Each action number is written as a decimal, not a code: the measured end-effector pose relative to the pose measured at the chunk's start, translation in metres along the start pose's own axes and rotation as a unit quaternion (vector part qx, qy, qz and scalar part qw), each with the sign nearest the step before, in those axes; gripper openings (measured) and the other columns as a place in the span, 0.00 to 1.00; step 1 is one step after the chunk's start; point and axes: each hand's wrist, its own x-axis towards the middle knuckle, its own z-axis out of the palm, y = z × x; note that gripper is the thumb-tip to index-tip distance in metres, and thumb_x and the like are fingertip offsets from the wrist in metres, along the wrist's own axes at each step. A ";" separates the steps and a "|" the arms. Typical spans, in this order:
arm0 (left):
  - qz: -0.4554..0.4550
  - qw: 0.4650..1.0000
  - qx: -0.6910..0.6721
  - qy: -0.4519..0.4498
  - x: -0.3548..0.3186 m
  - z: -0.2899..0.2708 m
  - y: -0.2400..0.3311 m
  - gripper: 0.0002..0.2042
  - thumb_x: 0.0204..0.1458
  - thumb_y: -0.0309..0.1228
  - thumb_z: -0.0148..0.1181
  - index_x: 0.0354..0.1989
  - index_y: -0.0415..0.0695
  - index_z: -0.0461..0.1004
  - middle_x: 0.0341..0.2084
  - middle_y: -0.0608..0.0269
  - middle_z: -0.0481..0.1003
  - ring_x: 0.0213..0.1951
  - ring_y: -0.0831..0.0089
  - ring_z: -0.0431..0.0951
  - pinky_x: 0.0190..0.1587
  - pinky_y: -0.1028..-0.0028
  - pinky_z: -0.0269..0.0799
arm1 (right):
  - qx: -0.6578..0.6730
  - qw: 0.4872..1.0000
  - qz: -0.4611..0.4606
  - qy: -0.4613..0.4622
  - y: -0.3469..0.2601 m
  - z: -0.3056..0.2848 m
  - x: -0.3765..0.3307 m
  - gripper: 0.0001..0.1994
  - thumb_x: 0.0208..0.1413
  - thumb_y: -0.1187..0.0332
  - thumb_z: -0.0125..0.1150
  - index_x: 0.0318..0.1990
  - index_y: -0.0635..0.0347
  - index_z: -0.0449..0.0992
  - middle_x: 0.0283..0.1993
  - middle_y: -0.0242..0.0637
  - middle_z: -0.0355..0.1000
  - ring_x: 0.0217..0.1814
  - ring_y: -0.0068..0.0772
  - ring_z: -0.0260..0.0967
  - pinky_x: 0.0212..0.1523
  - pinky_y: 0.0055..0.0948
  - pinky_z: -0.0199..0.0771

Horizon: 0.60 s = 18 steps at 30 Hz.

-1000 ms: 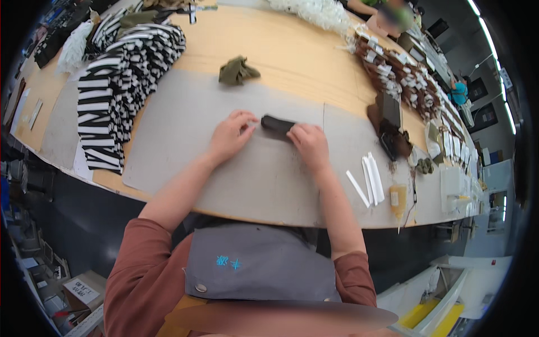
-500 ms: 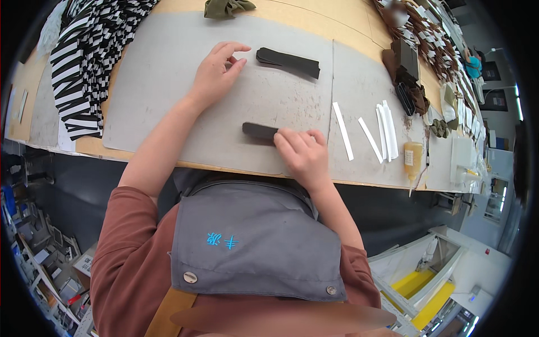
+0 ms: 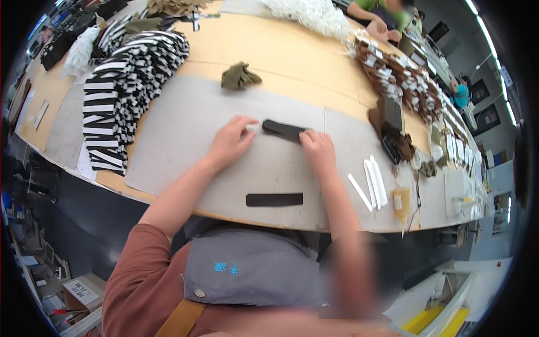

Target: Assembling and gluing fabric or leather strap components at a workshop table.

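Note:
A small stack of black fabric-like strips [image 3: 281, 130] lies on the grey mat [image 3: 185, 140]. My right hand [image 3: 319, 147] pinches the stack's right end between thumb and fingers; how many strips it grips is hidden. My left hand [image 3: 231, 141] is just left of the stack, empty, with its fingers apart and loosely curved. Nearer to me a single black strip [image 3: 274, 200] lies flat by the table's front edge. Right of my right forearm are several narrow white strips [image 3: 375, 182], one lying apart from the others.
Black-and-white striped pieces [image 3: 106, 112] are heaped at the left. An olive cloth [image 3: 240, 76] lies beyond the mat. A glue-like bottle [image 3: 401, 202], a dark box [image 3: 388, 118] and brown tagged bundles [image 3: 398, 76] line the right. Another person's hands [image 3: 384, 31] are at the far side.
My right hand has left the near black strip and moved away from me to the stack's right end. My left hand stays beside the stack. The view has tilted up, showing more of the table.

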 end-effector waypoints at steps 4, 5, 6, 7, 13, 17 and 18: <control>-0.002 0.999 -0.019 -0.031 -0.003 -0.005 0.002 0.13 0.60 0.27 0.61 0.54 0.46 0.76 0.50 0.59 0.75 0.40 0.67 0.80 0.47 0.68 0.76 | -0.005 1.000 -0.018 -0.006 -0.009 -0.002 0.004 0.12 0.45 0.74 0.62 0.40 0.59 0.80 0.40 0.32 0.77 0.40 0.35 0.75 0.49 0.36 0.73; -0.004 0.999 -0.019 -0.045 -0.003 -0.007 0.002 0.14 0.60 0.26 0.60 0.54 0.46 0.76 0.51 0.60 0.74 0.41 0.70 0.79 0.48 0.70 0.76 | -0.004 1.000 -0.021 -0.003 -0.011 -0.003 0.004 0.12 0.45 0.74 0.62 0.40 0.59 0.80 0.40 0.32 0.77 0.40 0.35 0.75 0.49 0.36 0.73; -0.004 0.999 -0.017 -0.043 -0.002 -0.008 0.004 0.14 0.60 0.26 0.60 0.54 0.46 0.76 0.51 0.60 0.74 0.41 0.70 0.79 0.48 0.70 0.76 | 0.002 1.000 -0.023 0.013 -0.014 -0.006 0.004 0.11 0.46 0.74 0.64 0.39 0.58 0.80 0.39 0.30 0.77 0.40 0.34 0.76 0.49 0.35 0.73; -0.012 0.998 -0.038 -0.048 -0.002 -0.010 0.007 0.14 0.60 0.25 0.60 0.54 0.46 0.76 0.52 0.60 0.74 0.41 0.70 0.79 0.48 0.70 0.76 | 0.007 0.999 -0.025 0.029 -0.017 -0.010 0.004 0.09 0.47 0.74 0.65 0.38 0.57 0.80 0.39 0.29 0.78 0.40 0.32 0.76 0.48 0.35 0.73; -0.042 0.993 -0.100 -0.048 -0.028 -0.004 0.015 0.15 0.59 0.23 0.60 0.55 0.46 0.76 0.55 0.59 0.73 0.46 0.68 0.78 0.49 0.70 0.76 | 0.032 0.997 -0.070 -0.006 -0.048 -0.042 -0.018 0.10 0.49 0.72 0.63 0.41 0.56 0.80 0.43 0.27 0.78 0.43 0.28 0.76 0.53 0.37 0.72; -0.001 0.997 -0.046 -0.062 -0.059 -0.017 0.045 0.15 0.58 0.25 0.62 0.54 0.45 0.76 0.52 0.55 0.75 0.49 0.58 0.78 0.48 0.64 0.76 | 0.029 0.994 -0.090 -0.047 -0.066 -0.060 -0.033 0.13 0.50 0.70 0.60 0.44 0.56 0.80 0.46 0.27 0.76 0.45 0.26 0.74 0.58 0.37 0.69; -0.019 0.995 -0.054 -0.076 -0.071 -0.018 0.048 0.15 0.58 0.25 0.62 0.54 0.45 0.76 0.52 0.55 0.75 0.49 0.58 0.78 0.48 0.64 0.76 | 0.032 0.994 -0.089 -0.051 -0.071 -0.063 -0.038 0.13 0.50 0.70 0.60 0.44 0.56 0.80 0.46 0.27 0.76 0.46 0.25 0.74 0.58 0.38 0.69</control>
